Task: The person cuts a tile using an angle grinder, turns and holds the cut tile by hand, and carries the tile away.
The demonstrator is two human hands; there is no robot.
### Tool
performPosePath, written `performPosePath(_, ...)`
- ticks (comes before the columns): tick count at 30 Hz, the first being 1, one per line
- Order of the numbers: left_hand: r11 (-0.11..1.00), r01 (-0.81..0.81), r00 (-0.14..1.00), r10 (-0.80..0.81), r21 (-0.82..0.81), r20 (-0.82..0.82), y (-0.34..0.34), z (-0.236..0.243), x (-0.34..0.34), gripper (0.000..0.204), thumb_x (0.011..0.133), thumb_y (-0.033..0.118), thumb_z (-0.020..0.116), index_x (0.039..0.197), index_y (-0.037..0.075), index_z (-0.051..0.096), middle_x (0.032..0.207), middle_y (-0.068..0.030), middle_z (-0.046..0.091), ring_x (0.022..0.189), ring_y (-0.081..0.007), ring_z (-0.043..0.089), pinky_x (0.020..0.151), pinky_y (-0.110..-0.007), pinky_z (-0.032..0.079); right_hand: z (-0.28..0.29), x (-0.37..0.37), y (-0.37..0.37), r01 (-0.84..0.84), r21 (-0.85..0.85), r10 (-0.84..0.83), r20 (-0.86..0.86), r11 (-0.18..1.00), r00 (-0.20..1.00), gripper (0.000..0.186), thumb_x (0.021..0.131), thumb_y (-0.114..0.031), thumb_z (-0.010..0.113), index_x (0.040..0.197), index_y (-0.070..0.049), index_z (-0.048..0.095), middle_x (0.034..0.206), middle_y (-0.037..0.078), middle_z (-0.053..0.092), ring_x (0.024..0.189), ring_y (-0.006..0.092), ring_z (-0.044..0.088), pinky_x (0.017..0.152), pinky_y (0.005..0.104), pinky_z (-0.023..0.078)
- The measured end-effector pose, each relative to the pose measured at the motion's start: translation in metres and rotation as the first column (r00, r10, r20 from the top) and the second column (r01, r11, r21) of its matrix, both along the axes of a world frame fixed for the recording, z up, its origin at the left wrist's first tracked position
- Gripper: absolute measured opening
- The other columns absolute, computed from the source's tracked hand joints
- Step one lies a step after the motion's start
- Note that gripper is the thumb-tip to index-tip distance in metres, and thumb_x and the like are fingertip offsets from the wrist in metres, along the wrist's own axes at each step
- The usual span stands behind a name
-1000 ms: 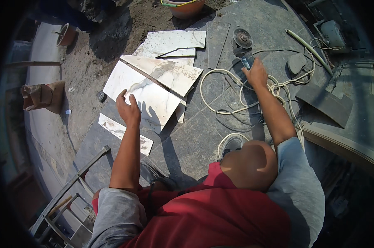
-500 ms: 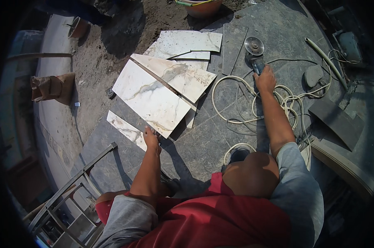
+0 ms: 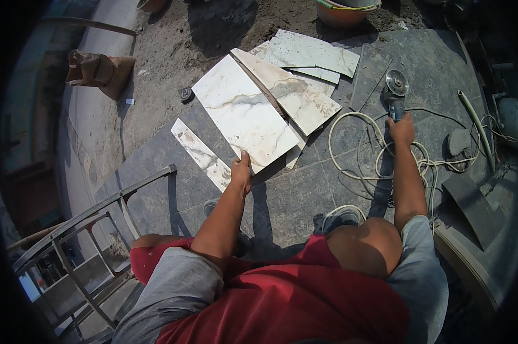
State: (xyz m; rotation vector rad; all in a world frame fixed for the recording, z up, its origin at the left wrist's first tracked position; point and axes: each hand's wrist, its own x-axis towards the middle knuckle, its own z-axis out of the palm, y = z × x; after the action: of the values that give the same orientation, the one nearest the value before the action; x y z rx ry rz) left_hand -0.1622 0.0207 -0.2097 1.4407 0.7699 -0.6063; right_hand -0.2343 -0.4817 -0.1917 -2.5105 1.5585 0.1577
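Observation:
A large white marble-look tile (image 3: 244, 112) lies among other pieces on the dark floor. My left hand (image 3: 240, 173) is closed on its near edge, close to the lower corner. The thumb rests on the top face, while the fingers are hidden beneath. Off to the right, my right hand (image 3: 401, 129) is wrapped around the body of an angle grinder (image 3: 395, 107). Its round disc (image 3: 397, 83) points away from me. A narrow tile strip (image 3: 199, 150) lies left of the large tile, and a wider cut piece (image 3: 302, 94) lies to its right.
More broken tile pieces (image 3: 316, 51) lie at the back. Pale cable loops (image 3: 334, 155) spread near the grinder, beside a grey stone (image 3: 458, 141). A metal ladder (image 3: 90, 215) lies at left. A tape measure (image 3: 185, 94), paper bag (image 3: 101, 74) and orange bucket (image 3: 345, 14) stand farther off.
My left hand has moved onto the large tile's near edge, its thumb now on top. The view has shifted, so the scene sits farther right. My right hand stays on the angle grinder.

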Motion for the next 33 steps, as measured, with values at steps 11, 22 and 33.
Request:
performPosePath(11, 0.98, -0.108, 0.99, 0.121, -0.166, 0.067, 0.014, 0.102, 0.026, 0.051, 0.11, 0.035, 0.033, 0.142, -0.003, 0.042, 0.138, -0.0171, 0.057, 0.121, -0.0268, 0.06, 0.101, -0.039, 0.05, 0.002, 0.001, 0.0, -0.048, 0.034, 0.05, -0.044, 0.998, 0.998, 0.089, 0.079, -0.053, 0.076, 0.145, -0.002, 0.042, 0.135, 0.025, 0.057, 0.122, 0.0417, 0.058, 0.099, 0.0503, 0.049)
performPosePath(22, 0.932, -0.227, 0.974, 0.219, -0.284, -0.058, 0.048, 0.241, 0.085, 0.024, 0.102, 0.021, 0.057, 0.109, -0.001, 0.06, 0.087, -0.0126, 0.07, 0.062, -0.0136, 0.068, 0.048, -0.022, 0.058, -0.009, -0.009, -0.003, -0.04, -0.025, 0.04, 0.015, 0.999, 0.999, 0.09, 0.076, -0.06, 0.076, 0.138, -0.002, 0.047, 0.132, 0.024, 0.059, 0.121, 0.0416, 0.058, 0.098, 0.0516, 0.049)
performPosePath(33, 0.936, -0.159, 0.982, 0.182, -0.313, 0.047, 0.057, 0.28, 0.09, 0.026, 0.104, 0.017, 0.052, 0.115, -0.006, 0.055, 0.092, -0.0229, 0.068, 0.062, -0.0179, 0.07, 0.048, -0.022, 0.062, 0.009, -0.002, 0.0, -0.045, 0.05, 0.047, -0.047, 0.998, 0.998, 0.093, 0.076, -0.063, 0.075, 0.14, -0.003, 0.047, 0.135, 0.024, 0.057, 0.124, 0.0411, 0.057, 0.101, 0.0511, 0.046)
